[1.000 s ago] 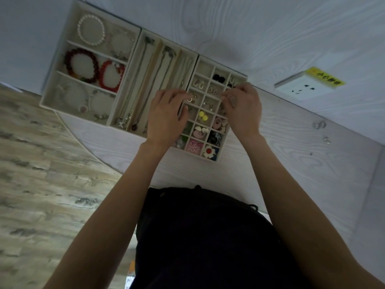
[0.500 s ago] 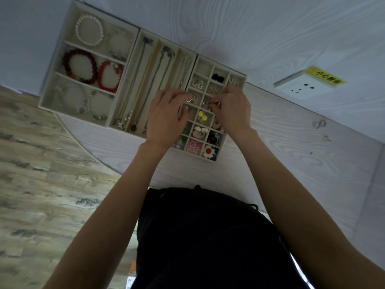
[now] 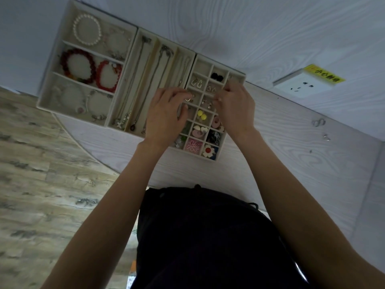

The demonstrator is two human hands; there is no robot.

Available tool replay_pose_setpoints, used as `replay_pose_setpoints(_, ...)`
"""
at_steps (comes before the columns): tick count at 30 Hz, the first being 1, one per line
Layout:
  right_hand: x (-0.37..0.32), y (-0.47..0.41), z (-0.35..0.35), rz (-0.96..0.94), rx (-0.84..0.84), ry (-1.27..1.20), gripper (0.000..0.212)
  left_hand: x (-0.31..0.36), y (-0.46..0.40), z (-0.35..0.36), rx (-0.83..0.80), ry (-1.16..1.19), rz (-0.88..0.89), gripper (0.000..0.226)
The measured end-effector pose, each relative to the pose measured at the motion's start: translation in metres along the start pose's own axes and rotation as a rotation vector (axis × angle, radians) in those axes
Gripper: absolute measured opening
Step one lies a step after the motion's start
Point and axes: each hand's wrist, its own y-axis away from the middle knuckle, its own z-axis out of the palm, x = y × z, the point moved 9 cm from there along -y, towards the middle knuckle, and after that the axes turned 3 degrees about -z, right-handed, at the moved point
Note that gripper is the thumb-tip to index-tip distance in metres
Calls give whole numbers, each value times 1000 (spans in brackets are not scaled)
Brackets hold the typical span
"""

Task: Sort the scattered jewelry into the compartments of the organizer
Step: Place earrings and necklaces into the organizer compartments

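Both hands hover over the small-grid tray [image 3: 216,157] of the organizer, centre of the frame. The left hand [image 3: 164,117] has its fingers curled, with a small gold ring [image 3: 188,99] at the fingertips. The right hand [image 3: 236,109] looks pinched on something tiny, can't make out what. Two loose silver pieces [image 3: 318,122] sit on the table well off to the right, so the right hand's nearer. The cells under both palms are hidden.
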Motion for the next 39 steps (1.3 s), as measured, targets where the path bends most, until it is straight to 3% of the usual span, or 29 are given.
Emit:
replay_pose_setpoints(14,4,-4,23,47,-108,26,18,-5,3,0,-1,38,-13,23)
replay_pose_setpoints(29,-2,-2,15,36,-28,90,8,-5,2,2,-19,30,-21,24)
replay_pose_setpoints(32,-7,-2,13,22,-8,71,19,-5,3,3,-24,30,-27,24)
replay_pose_setpoints(39,-6,-3,20,21,-97,87,12,-9,3,5,-39,23,-36,23)
